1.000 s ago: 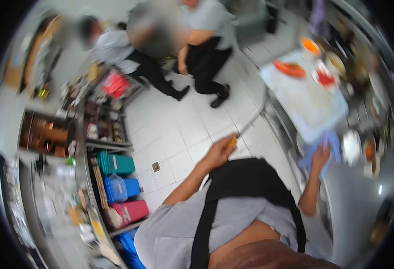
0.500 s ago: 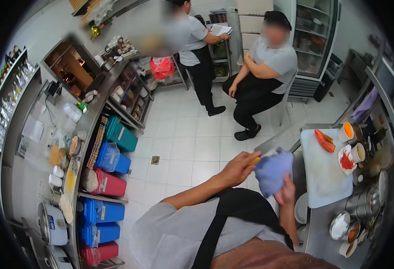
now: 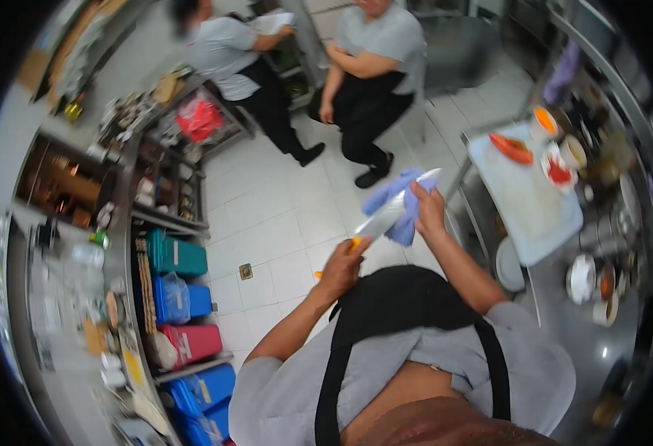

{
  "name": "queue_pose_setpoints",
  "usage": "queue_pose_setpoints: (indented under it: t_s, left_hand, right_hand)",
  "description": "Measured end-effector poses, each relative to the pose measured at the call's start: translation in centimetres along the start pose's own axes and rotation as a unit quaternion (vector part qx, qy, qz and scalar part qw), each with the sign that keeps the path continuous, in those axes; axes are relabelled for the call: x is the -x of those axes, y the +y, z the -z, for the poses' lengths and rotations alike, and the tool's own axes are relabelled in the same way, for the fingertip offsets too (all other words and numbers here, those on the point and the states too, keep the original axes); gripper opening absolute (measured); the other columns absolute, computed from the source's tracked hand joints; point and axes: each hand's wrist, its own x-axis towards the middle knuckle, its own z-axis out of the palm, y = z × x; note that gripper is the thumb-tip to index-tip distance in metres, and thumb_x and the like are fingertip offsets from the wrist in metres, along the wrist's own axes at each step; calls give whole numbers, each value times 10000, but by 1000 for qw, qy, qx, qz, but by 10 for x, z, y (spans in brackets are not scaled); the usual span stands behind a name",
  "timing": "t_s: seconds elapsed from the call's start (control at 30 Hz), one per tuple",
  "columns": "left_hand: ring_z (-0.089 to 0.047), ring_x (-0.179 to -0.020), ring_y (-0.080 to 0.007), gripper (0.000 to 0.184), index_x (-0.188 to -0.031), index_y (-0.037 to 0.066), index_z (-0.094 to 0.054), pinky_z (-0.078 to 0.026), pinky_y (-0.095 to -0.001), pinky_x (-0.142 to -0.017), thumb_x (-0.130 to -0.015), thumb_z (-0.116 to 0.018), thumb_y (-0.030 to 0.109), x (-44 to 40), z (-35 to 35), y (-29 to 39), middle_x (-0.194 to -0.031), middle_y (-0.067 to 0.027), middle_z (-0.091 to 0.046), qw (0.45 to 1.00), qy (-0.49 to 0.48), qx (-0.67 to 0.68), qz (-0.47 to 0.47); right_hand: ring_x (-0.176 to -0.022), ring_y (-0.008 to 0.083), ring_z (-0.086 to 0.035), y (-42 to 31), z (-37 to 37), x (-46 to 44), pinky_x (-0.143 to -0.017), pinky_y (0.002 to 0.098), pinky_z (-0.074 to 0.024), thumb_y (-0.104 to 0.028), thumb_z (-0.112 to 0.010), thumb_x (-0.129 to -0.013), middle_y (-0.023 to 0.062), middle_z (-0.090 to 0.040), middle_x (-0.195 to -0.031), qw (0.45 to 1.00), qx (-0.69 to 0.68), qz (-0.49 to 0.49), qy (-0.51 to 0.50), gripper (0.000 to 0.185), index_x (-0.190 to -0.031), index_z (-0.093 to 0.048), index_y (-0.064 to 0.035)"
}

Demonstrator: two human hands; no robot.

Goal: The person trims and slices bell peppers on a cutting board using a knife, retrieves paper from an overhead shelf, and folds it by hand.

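A yellow-handled chef's knife (image 3: 383,217) is hanging in the air left of the white cutting board (image 3: 534,215); the left hand (image 3: 343,266) is closing around its handle, while the right hand (image 3: 428,209), apart from the left, is gripping a lilac cloth (image 3: 402,233) against the blade, the tip poking out beyond. On the board's far end a red-orange food piece (image 3: 511,149) is lying, and small bowls are crowding its far right corner. Right of the board, steel pots (image 3: 600,236) are standing close. A white round lid-like thing (image 3: 510,265) is sitting just off its near left edge. Beyond the board to the left, a seated co-worker (image 3: 375,44) is stretching legs toward the aisle. Open tiled floor (image 3: 285,223) is running left of the board until storage bins (image 3: 181,254) are bounding it.
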Motion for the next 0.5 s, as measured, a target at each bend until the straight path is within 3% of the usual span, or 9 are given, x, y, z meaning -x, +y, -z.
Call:
queue_pose_setpoints:
  t_s: [0.07, 0.1, 0.23, 0.27, 0.33, 0.4, 0.43, 0.47, 0.5]
  left_hand:
    - [-579, -930, -388, 634, -1394, 204, -499, -498, -421, -796, -819, -636, -24, 32, 14, -26, -1055, -220, -562, 999, -41, 31, 19]
    - [-590, -921, -386, 559, -1355, 153, -540, -500, -405, -804, -834, -624, -30, 47, 24, -32, -1037, -220, -571, 993, -64, 74, 60]
    - [-607, -915, -309, 433, -1316, 43, -572, -493, -364, -816, -885, -606, 16, 127, 17, -98, -1003, -185, -584, 973, -69, 82, 205]
    - [-604, -919, -276, 424, -1319, 35, -570, -488, -352, -823, -897, -604, 22, 164, -10, -160, -1001, -166, -581, 942, -86, 133, 295]
    - [-597, -928, -229, 414, -1325, 25, -566, -481, -334, -837, -913, -603, 30, 179, -37, -210, -1000, -139, -578, 888, -66, 221, 398]
    - [-590, -936, -205, 410, -1328, 19, -563, -476, -324, -847, -920, -602, 32, 165, -44, -195, -1002, -128, -575, 872, -29, 273, 405]
    - [-587, -939, -196, 409, -1329, 15, -561, -474, -319, -851, -923, -602, 31, 155, -44, -184, -1003, -124, -574, 872, -23, 282, 399]
    - [-584, -940, -191, 409, -1330, 10, -559, -472, -314, -853, -923, -602, 28, 131, -40, -169, -1005, -123, -574, 890, -42, 259, 373]
    - [-580, -942, -185, 410, -1331, 6, -556, -471, -309, -855, -924, -602, 24, 103, -33, -148, -1007, -123, -573, 907, -61, 234, 345]
  right_hand:
    - [-932, 194, -645, -6, 17, -9, -858, 345, -520, -80, -614, -915, 88, -646, -1008, 996, 29, 57, 57, 224, -1121, -572, -2]
    - [-914, 182, -644, -11, 29, -13, -836, 334, -522, -87, -631, -905, 78, -648, -998, 988, 55, 110, 94, 220, -1105, -580, -10]
    - [-895, 155, -637, -102, 72, 36, -806, 302, -520, -157, -684, -871, 63, -658, -1013, 981, 160, 47, 96, 318, -1145, -592, -23]
    - [-895, 151, -637, -123, 76, 49, -801, 297, -521, -174, -693, -865, 62, -659, -1019, 975, 198, 37, 95, 342, -1157, -592, -26]
    - [-927, 130, -638, -170, 97, 82, -835, 298, -523, -224, -727, -844, 65, -659, -1042, 964, 213, 79, 141, 405, -1172, -599, -24]
    - [-1031, 193, -636, -216, 128, 104, -911, 320, -501, -290, -753, -820, 122, -661, -1129, 927, 266, 108, 240, 557, -1258, -573, 4]
    - [-1149, 264, -598, -230, 176, 102, -981, 354, -465, -384, -772, -786, 197, -616, -1255, 825, 408, 156, 359, 752, -1353, -508, 34]
    - [-1237, 313, -550, -252, 194, 106, -1039, 364, -417, -436, -762, -768, 259, -543, -1348, 799, 452, 154, 366, 856, -1399, -450, 51]
    - [-1238, 321, -550, -263, 205, 102, -1043, 369, -416, -420, -746, -780, 258, -538, -1354, 756, 493, 139, 408, 823, -1391, -459, 50]
